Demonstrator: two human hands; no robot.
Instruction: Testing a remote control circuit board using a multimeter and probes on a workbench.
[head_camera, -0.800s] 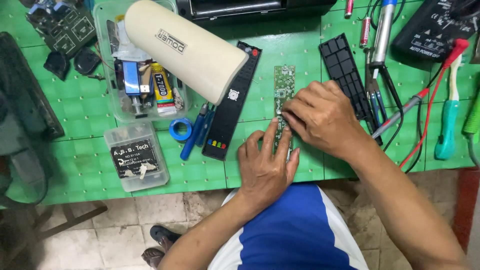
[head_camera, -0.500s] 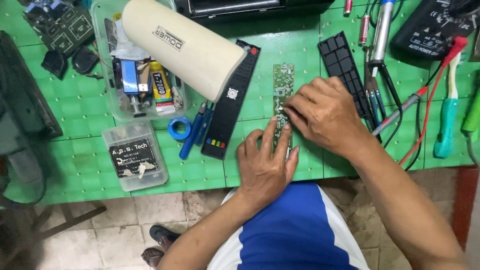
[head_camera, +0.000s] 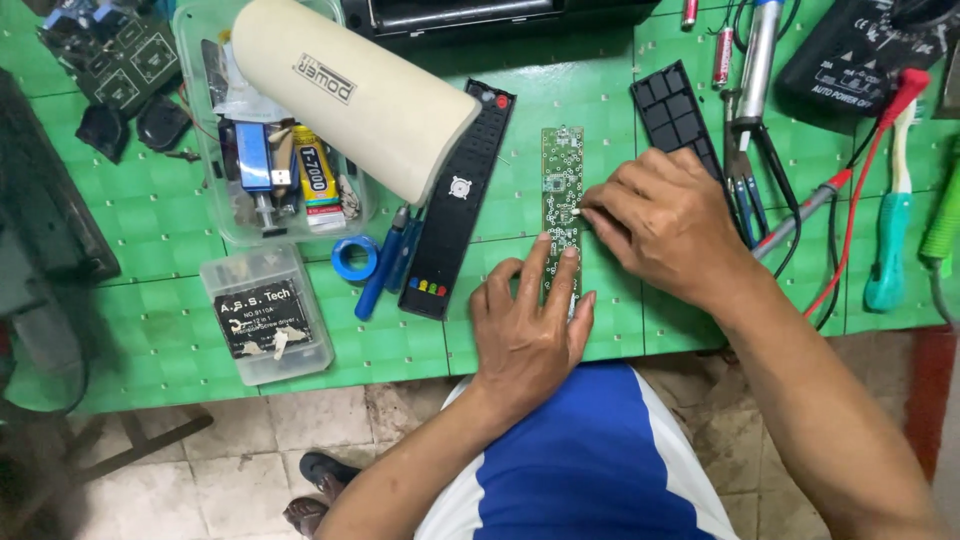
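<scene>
A narrow green circuit board (head_camera: 562, 195) lies lengthwise on the green bench (head_camera: 590, 80), just beside a black remote shell (head_camera: 458, 205). The left hand (head_camera: 530, 325) lies open and flat, fingers pinning the board's near end. The right hand (head_camera: 665, 225) is curled, fingertips pressing the board's edge; whether it pinches anything, I cannot tell.

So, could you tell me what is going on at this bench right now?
A person sits at a green table with a long, narrow green circuit board lying flat on it. The left hand presses the board's near end down, while the right hand touches its middle with the fingertips. A black remote-control shell lies just to the left, and its black back cover lies to the right.
</scene>
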